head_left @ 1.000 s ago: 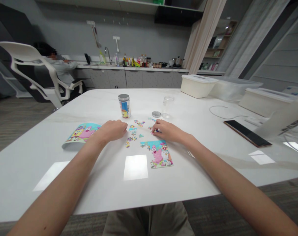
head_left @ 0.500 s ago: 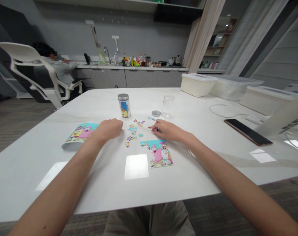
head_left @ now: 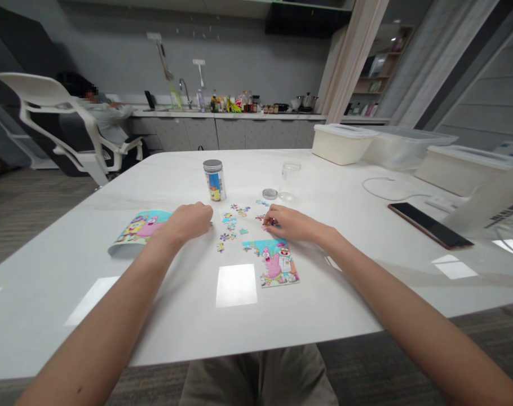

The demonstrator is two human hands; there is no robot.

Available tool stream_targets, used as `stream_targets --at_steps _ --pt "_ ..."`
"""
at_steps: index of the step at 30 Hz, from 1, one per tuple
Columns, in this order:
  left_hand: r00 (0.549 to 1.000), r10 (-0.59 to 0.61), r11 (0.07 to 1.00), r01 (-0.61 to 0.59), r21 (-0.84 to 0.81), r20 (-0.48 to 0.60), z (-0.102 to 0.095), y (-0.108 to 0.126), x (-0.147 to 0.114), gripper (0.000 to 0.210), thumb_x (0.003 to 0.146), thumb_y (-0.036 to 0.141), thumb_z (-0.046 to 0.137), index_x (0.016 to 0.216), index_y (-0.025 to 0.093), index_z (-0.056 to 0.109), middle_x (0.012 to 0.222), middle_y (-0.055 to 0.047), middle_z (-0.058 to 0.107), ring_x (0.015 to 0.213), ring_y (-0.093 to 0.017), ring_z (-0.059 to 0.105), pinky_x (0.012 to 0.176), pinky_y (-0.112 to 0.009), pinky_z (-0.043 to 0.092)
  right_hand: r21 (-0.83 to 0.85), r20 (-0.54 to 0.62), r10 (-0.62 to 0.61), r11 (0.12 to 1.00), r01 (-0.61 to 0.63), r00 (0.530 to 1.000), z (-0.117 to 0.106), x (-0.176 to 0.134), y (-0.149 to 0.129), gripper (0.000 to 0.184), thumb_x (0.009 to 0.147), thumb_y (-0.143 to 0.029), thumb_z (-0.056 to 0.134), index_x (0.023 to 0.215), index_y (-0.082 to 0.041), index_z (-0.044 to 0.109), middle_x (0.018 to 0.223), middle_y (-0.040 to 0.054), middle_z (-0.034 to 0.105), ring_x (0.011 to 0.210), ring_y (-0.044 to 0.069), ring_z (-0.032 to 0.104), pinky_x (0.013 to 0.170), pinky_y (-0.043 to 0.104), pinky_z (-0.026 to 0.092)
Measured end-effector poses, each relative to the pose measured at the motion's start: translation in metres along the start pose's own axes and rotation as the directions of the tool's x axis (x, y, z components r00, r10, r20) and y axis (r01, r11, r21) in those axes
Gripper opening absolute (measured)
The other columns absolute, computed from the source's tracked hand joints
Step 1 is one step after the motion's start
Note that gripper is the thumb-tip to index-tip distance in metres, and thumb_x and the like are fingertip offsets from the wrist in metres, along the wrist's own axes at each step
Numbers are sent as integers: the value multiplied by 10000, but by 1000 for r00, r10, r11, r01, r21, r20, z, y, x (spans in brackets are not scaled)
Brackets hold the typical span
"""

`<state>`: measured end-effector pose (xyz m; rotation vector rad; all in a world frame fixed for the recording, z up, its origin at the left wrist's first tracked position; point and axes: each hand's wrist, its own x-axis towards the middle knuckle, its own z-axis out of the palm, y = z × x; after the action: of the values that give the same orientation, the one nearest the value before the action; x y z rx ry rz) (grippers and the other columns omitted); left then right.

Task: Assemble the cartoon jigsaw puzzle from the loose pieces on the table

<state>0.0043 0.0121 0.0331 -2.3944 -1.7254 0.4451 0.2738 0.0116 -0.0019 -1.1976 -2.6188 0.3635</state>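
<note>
On the white table lies a partly joined jigsaw puzzle (head_left: 277, 264) with a pink starfish figure. Several loose puzzle pieces (head_left: 229, 221) are scattered beyond it, between my hands. My right hand (head_left: 286, 221) is over the pieces at the right, its fingers bent together around a small puzzle piece that they mostly cover. My left hand (head_left: 193, 221) rests closed on the table left of the loose pieces; what its fingers hold, if anything, is hidden. Beside my left wrist a curled picture sheet (head_left: 140, 228) shows the same kind of cartoon figures.
Behind the pieces stand a lidded jar (head_left: 215, 181), an open clear jar (head_left: 289, 181) and a metal lid (head_left: 270, 194). A phone (head_left: 429, 224), a laptop (head_left: 487, 197) and storage boxes (head_left: 343, 145) occupy the right side. A person (head_left: 108, 118) sits at the far left.
Both hands keep nearly the same place and pose. The whole view has shifted very slightly; the puzzle and loose pieces look unchanged.
</note>
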Motion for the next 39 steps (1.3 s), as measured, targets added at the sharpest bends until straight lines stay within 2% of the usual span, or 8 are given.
stream_targets --at_steps 6,9,12,18,25,30,33,39 --pt "992 128 991 -128 -26 -10 -7 10 -2 342 892 265 391 1007 205 707 991 -121 701 895 -250 658 755 -322 480 12 20 11 1000 -11 1000 -2 0 -1 129 890 -320 561 918 -203 607 1039 92 587 920 211 579 802 334 461" --pt "989 147 989 -148 -23 -32 -8 10 -3 343 904 281 390 1033 213 700 970 -120 701 877 -252 660 754 -328 474 8 30 -5 1000 4 1000 -3 -1 -2 95 883 -233 542 942 -197 607 1055 96 587 933 207 581 821 327 462" --pt "980 190 980 -193 -40 -67 -8 10 -3 354 921 323 377 1068 230 685 937 -109 709 857 -250 661 739 -327 467 1 34 -28 1000 28 999 -3 -1 -2 163 865 -147 503 971 -194 618 1065 98 589 957 210 582 854 332 460" --pt "934 350 916 -358 -179 -78 -3 14 -1 289 892 357 462 1042 282 698 930 -46 729 795 -191 655 695 -268 444 18 34 -18 1000 17 999 -4 -1 -3 201 853 -147 507 998 -187 641 1082 107 598 966 225 585 853 341 460" --pt "930 354 913 -366 -178 -96 -3 16 -3 272 878 312 503 1066 267 695 870 -42 722 772 -187 648 728 -274 445 26 0 -61 998 61 998 1 0 3 170 847 -153 535 982 -178 635 1049 102 607 959 220 591 845 341 469" --pt "911 393 892 -411 -188 -127 -5 18 -5 251 870 285 514 1034 262 702 845 -37 716 755 -176 638 675 -263 426 21 -11 -76 997 76 997 6 0 10 162 845 -156 533 970 -194 629 1052 93 608 931 215 595 810 344 482" --pt "899 419 876 -437 -205 -127 -6 19 -6 234 854 260 525 990 255 716 861 -38 718 777 -171 635 656 -255 412 35 -15 -72 997 72 997 5 -1 9 155 851 -162 534 967 -199 630 1047 88 612 918 213 598 803 348 483" --pt "904 406 879 -427 -213 -133 -4 19 -6 261 830 284 550 1030 254 715 861 -38 724 749 -167 627 665 -264 417 34 -1 -39 999 39 999 4 -1 7 161 848 -153 541 978 -193 626 1044 91 605 913 214 599 785 344 479"
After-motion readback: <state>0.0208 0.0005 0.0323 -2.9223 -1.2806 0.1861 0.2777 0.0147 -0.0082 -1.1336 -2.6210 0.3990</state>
